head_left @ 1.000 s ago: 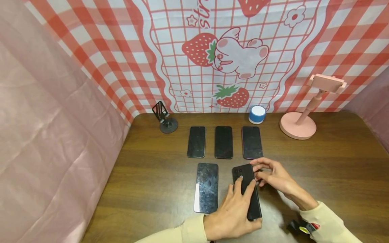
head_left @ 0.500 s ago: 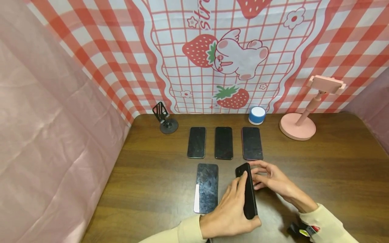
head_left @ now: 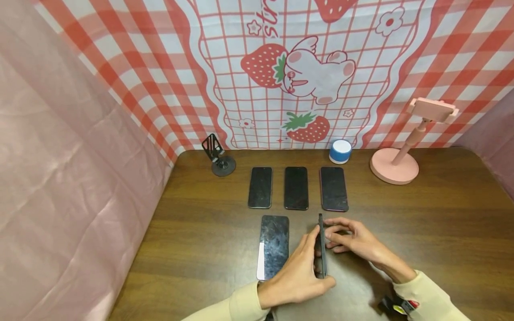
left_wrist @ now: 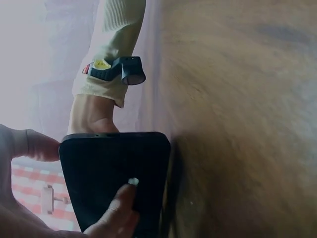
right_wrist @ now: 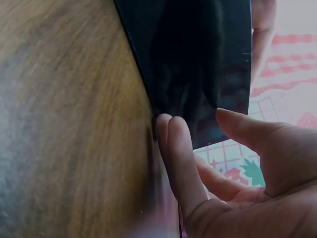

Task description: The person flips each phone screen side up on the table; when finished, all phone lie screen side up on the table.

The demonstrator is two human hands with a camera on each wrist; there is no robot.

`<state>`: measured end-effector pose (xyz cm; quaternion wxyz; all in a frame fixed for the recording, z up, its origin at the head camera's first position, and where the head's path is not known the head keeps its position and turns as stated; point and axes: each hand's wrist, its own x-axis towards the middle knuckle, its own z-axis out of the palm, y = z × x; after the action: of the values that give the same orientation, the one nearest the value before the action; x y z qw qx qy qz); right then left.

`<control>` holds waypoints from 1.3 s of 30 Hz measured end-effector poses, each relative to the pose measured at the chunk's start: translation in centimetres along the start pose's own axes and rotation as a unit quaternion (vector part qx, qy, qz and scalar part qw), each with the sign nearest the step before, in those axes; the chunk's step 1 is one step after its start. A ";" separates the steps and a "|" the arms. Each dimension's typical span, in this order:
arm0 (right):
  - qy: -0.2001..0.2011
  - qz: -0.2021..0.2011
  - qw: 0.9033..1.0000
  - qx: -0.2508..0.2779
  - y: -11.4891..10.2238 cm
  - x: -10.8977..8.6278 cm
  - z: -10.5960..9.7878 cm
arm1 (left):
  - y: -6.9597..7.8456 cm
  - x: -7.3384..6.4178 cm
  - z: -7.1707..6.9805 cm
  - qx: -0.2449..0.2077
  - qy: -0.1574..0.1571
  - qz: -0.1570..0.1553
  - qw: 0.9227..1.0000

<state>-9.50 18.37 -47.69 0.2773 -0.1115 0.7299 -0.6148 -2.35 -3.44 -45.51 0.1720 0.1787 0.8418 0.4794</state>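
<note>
A black smartphone (head_left: 323, 249) stands on its long edge over the wooden table, seen almost edge-on in the head view. My left hand (head_left: 295, 272) grips it from the left, thumb at the near end. One left fingertip (left_wrist: 124, 196) lies against the dark back in the left wrist view. On the other side, my right hand (head_left: 357, 240) has its fingertips at the far part of the phone. The right wrist view shows the glossy screen (right_wrist: 193, 64) with the right thumb and fingers touching it. Left of the hands a larger phone (head_left: 273, 247) lies flat, its screen smudged.
Behind lie three phones in a row: left (head_left: 260, 187), middle (head_left: 296, 188) and right (head_left: 333, 189). A black folding phone stand (head_left: 221, 162), a blue and white cylinder (head_left: 340, 152) and a pink phone stand (head_left: 395, 165) line the back edge. A checked cloth (head_left: 160, 67) hangs behind.
The left hand has tilted the phone from back-up, nearly flat, onto its long edge and shifted slightly left. The right hand has followed along its right side, moving slightly left.
</note>
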 end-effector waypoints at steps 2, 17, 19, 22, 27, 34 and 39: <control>0.011 -0.002 1.000 -0.011 0.1 0.1 0.2 | -0.2 0.0 -0.2 -0.051 -0.003 -0.009 0.999; 0.076 0.006 0.996 -0.052 -0.1 0.1 1.2 | -1.5 0.1 -1.7 -0.113 0.003 0.002 0.994; 0.083 0.009 0.995 -0.058 -0.1 0.1 1.2 | -1.6 0.1 -1.8 -0.106 0.009 0.000 0.994; 0.093 0.017 0.993 -0.067 -0.1 0.0 1.3 | -1.7 0.1 -1.9 -0.103 0.016 -0.004 0.995; 0.115 0.024 0.988 -0.104 -0.2 -0.2 1.4 | -1.7 0.3 -2.1 -0.105 0.023 -0.016 0.994; 0.139 0.025 0.977 -0.160 -0.3 -0.2 1.3 | -1.9 0.6 -2.3 -0.100 0.021 -0.033 0.994; 0.155 0.022 0.967 -0.203 -0.5 0.1 1.1 | -2.0 0.8 -2.3 -0.073 0.018 -0.040 0.996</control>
<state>-9.06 17.32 -47.36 0.1457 -0.0523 0.8756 -0.4575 -4.37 -5.72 -46.24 0.1886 0.1232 0.8141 0.5353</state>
